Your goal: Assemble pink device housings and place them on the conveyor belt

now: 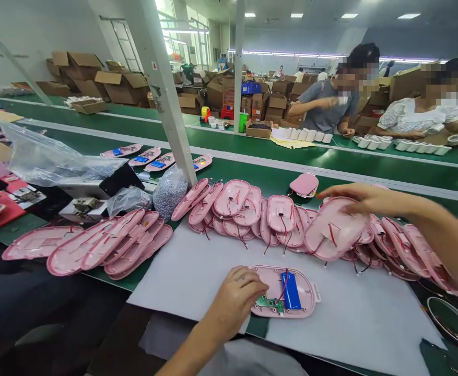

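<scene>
My left hand (236, 297) rests with curled fingers on the left end of a pink plastic shell (285, 292) that lies on a grey mat (350, 318). Inside the shell sit a blue battery (290, 290) and a small green circuit board (270, 303). My right hand (360, 199) reaches left and grips the top edge of a pink cover with red wires (332, 230), lifted from a long overlapping row of the same covers (252, 209).
Another stack of pink covers (107, 248) lies at the left, beside plastic bags (56, 162) and a bag of small screws (169, 190). A white post (166, 94) rises behind the row. Two people work across the green conveyor (330, 167). A metal bowl (454, 321) sits far right.
</scene>
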`<control>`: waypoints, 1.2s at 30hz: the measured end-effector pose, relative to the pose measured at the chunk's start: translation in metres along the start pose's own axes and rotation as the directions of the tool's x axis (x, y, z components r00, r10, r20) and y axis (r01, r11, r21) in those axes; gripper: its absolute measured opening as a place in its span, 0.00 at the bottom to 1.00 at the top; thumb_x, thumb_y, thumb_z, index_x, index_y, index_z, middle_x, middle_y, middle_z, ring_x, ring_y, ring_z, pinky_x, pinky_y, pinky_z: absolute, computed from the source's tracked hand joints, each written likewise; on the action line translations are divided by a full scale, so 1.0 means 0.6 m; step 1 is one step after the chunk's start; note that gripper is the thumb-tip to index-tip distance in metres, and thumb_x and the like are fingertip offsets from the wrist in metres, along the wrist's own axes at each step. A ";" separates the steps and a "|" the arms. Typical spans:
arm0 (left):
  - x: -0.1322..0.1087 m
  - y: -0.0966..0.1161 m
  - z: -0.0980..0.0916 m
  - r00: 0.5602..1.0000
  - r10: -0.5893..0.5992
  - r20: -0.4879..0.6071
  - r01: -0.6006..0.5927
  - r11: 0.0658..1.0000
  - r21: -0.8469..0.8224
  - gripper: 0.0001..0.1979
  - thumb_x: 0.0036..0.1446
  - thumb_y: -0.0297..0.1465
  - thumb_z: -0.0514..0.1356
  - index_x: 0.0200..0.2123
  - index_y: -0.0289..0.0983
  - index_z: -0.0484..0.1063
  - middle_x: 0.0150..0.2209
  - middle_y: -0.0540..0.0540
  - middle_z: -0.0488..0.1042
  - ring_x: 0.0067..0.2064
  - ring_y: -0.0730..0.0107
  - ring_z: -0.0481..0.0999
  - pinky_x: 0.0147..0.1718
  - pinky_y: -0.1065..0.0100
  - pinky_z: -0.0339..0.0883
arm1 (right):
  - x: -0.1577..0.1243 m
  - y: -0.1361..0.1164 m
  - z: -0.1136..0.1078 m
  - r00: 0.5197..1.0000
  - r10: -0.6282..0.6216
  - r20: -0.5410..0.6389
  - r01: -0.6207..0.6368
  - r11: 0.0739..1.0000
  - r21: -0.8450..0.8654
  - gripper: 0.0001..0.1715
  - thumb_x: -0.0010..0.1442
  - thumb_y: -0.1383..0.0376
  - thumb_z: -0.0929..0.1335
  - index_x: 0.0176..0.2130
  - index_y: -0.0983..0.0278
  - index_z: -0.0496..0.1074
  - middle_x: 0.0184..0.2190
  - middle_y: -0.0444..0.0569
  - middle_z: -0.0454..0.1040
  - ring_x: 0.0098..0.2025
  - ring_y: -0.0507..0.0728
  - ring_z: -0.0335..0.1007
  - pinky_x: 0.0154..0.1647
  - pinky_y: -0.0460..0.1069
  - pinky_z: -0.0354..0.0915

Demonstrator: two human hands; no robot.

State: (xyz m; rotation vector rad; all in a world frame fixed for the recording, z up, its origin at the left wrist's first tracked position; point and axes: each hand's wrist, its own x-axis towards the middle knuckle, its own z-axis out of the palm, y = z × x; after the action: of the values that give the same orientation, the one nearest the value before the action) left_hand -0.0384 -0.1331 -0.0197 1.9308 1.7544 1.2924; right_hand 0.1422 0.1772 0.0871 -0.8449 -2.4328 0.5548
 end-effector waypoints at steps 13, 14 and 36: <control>0.078 0.043 -0.010 0.988 -0.054 -0.143 0.071 0.990 0.123 0.08 0.63 0.25 0.57 0.40 0.39 0.76 0.47 0.42 0.72 0.39 0.67 0.74 0.37 0.67 0.70 | -0.216 -0.102 0.061 0.901 0.301 -0.313 -0.082 0.826 0.558 0.25 0.57 0.59 0.73 0.54 0.58 0.70 0.54 0.51 0.72 0.50 0.57 0.72 0.48 0.51 0.67; 0.079 0.040 -0.009 0.986 0.021 -0.165 0.020 0.969 0.247 0.08 0.63 0.24 0.58 0.40 0.39 0.76 0.49 0.41 0.70 0.43 0.63 0.74 0.39 0.64 0.71 | -0.219 -0.115 0.076 0.892 0.309 -0.329 -0.065 0.809 0.584 0.25 0.56 0.59 0.73 0.53 0.59 0.70 0.53 0.52 0.72 0.49 0.57 0.72 0.49 0.52 0.66; 0.092 -0.012 0.007 0.869 -0.490 0.075 0.383 0.567 -0.730 0.28 0.50 0.32 0.71 0.53 0.39 0.67 0.39 0.47 0.75 0.35 0.70 0.75 0.33 0.72 0.69 | -0.211 -0.118 0.166 0.731 0.515 -0.449 -0.042 0.690 0.722 0.29 0.51 0.65 0.75 0.51 0.60 0.68 0.56 0.50 0.68 0.58 0.57 0.66 0.61 0.58 0.61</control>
State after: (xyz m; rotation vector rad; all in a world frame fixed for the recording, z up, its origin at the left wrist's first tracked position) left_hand -0.0460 -0.0803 -0.0027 0.8937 1.3103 1.6009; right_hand 0.1392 0.0220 0.0045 -0.9052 -1.3075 1.0112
